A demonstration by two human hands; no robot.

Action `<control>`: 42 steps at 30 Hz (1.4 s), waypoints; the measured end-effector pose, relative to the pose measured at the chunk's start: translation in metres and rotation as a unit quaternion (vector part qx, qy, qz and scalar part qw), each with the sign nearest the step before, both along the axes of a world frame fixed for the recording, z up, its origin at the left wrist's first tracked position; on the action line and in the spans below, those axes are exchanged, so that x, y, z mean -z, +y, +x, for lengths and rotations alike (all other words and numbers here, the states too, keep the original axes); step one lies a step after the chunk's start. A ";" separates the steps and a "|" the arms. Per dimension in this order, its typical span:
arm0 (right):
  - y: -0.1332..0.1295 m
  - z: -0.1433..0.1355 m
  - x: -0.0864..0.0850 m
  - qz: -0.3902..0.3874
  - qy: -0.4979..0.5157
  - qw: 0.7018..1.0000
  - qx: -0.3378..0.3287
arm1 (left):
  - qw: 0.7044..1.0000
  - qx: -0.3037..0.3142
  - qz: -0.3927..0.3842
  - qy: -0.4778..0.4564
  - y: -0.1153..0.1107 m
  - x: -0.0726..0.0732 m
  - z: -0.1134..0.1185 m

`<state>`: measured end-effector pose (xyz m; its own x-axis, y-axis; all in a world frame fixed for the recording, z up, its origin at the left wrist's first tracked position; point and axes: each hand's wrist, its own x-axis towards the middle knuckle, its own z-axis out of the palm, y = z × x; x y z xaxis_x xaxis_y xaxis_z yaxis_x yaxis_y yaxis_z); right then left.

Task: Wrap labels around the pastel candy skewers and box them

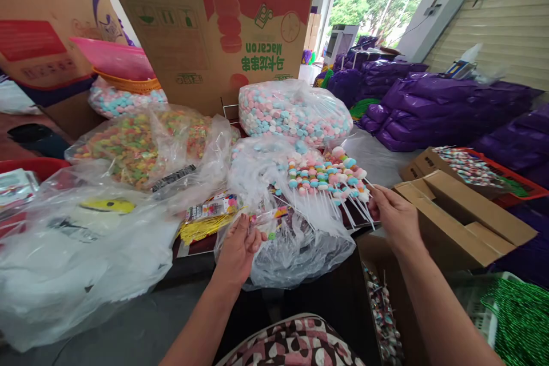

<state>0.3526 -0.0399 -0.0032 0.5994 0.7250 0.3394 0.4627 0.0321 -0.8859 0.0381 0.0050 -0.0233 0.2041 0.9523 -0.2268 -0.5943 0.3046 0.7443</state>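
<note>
My left hand (243,243) is closed at the fingertips on the edge of a small clear printed wrapper (268,217), above a crumpled clear plastic bag (287,257). On the right, my right hand (392,211) pinches the white stick of a candy skewer (362,174) at the end of a pile. The piled skewers (317,174) carry pink, blue and white candies, their sticks pointing toward me. Left of the wrapper lie yellow twist ties (201,231) beside a stack of printed wrappers (212,207).
Behind stand a bag of pastel candies (295,111), a bag of gummies (141,146) and a tall cardboard box (257,28). An open box (463,217) and green ties (521,320) are at right. A box of wrapped skewers (384,309) sits low beside my right arm.
</note>
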 end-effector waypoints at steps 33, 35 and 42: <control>-0.043 -0.126 -0.012 0.027 0.234 0.944 -0.232 | 0.987 0.051 0.105 0.110 -0.013 0.020 -0.008; -0.042 -0.126 -0.009 0.019 0.228 0.947 -0.227 | 0.985 0.057 0.114 0.121 -0.013 0.022 -0.009; -0.042 -0.126 -0.002 0.021 0.215 0.957 -0.194 | 0.983 0.060 0.116 0.127 -0.013 0.023 -0.010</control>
